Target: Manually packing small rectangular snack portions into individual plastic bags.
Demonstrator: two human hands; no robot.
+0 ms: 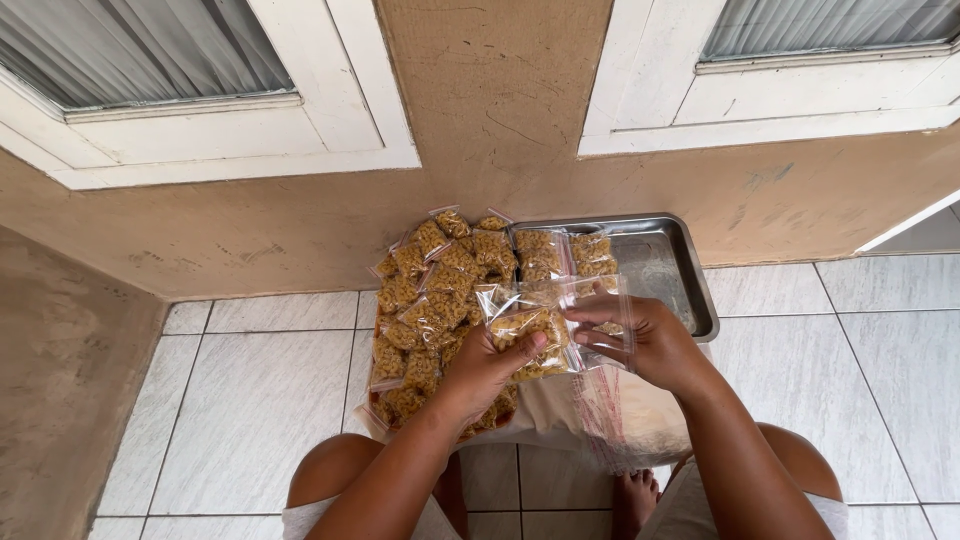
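Observation:
My left hand (487, 368) and my right hand (645, 338) together hold a small clear plastic bag of yellow-brown snack pieces (535, 330) just in front of me. The left thumb presses on the bag's lower left. The right fingers pinch its top right edge. Behind the hands lies a pile of several filled small bags (430, 290) leaning toward the wall. A metal tray (670, 265) to the right holds two more filled bags (565, 252) at its left end.
A stack of empty clear bags with red strips (605, 415) hangs over a pale cloth (545, 410) on my lap. The floor is white tile (260, 400). A tan wall (500, 130) with two white-framed windows stands directly ahead. My foot (635, 495) shows below.

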